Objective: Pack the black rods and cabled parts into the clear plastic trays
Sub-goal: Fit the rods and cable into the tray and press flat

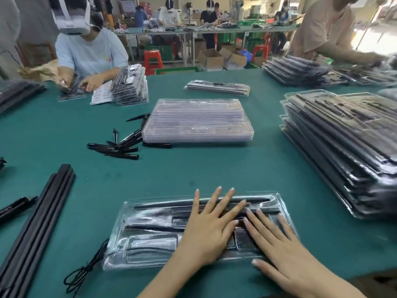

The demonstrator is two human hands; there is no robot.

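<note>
A clear plastic tray [150, 231] lies on the green table just in front of me, holding black rods and cabled parts. My left hand [209, 229] presses flat on its middle with straight, spread fingers. My right hand [279, 248] lies flat on its right part, fingers straight too. A black cable [86, 269] trails out from the tray's near left corner. Long black rods [36, 229] lie in a bundle at the left. A stack of clear trays [197, 121] with nothing in them sits in the middle of the table.
Short black pointed parts [120, 147] are scattered left of the clear stack. Tall piles of packed trays [343, 151] fill the right side; a smaller pile [217, 87] lies farther back. Other people work at the far left and far right edges.
</note>
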